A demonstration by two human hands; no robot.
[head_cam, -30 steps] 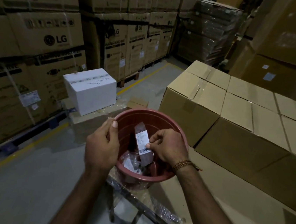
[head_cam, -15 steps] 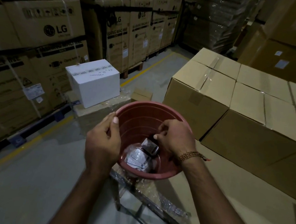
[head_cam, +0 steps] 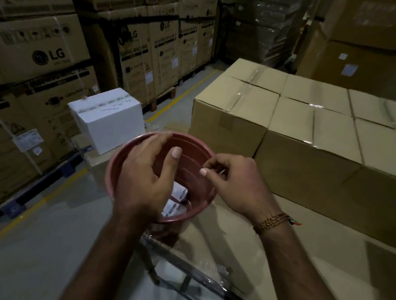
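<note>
Red tub (head_cam: 191,156), labelled packets (head_cam: 179,193) inside, left hand (head_cam: 143,180) above it

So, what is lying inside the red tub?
Small packets with white barcode labels lie at the bottom of the red tub. The left hand hangs over the opening and covers part of the bottom, so their number cannot be told.

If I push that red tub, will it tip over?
Probably not. The red tub looks wide and low, so it would likely slide instead. It seems light: thin plastic holding only a few small packets. It sits near the edge of the cardboard surface, so a hard push might send it off.
</note>
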